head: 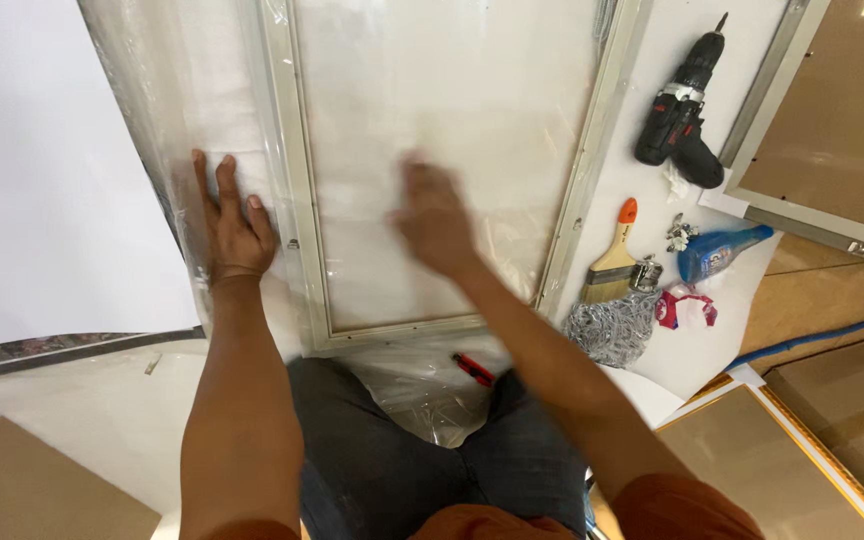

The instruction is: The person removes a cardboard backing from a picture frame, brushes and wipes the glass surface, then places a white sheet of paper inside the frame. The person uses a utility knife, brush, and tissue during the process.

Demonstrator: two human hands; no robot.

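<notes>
Your left hand point(235, 228) lies flat, grip wide, on the clear plastic wrap point(177, 110) just beside the pale metal frame point(297, 200). Your right hand point(434, 217) is blurred over the frame's panel; its grip cannot be told. The frame lies on the white surface point(42, 180), paintbrush point(614, 262) and drill point(680, 110) to its right.

A white worktable point(42, 200) fills the view; brown framed boards point(832, 120) lie at right, evenly lit.
</notes>
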